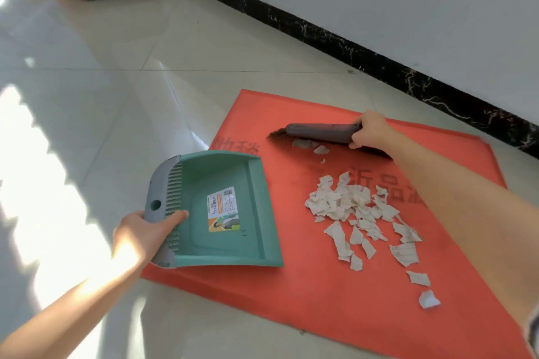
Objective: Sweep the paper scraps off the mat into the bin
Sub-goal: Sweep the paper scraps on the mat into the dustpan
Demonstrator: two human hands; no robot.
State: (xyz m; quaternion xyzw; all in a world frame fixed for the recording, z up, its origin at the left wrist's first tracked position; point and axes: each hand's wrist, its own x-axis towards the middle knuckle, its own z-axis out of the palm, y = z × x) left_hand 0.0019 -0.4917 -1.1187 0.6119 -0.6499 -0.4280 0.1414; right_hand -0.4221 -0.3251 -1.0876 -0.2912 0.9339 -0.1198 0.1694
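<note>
- Dustpan (pixel 221 210), green; sticker reads "haosen"; left hand (pixel 145 233) fingers wrapped around its grey rim.
- Brush (pixel 320 132), grey; right hand (pixel 369 131) fingers closed around handle.
- Paper scraps (pixel 355 213) on red mat (pixel 320 285) with printed characters.

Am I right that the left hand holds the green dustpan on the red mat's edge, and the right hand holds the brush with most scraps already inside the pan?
Not quite. The head view shows the dustpan empty; the paper scraps lie on the red mat. The rest holds: left hand on the pan, right hand on the brush.
</note>
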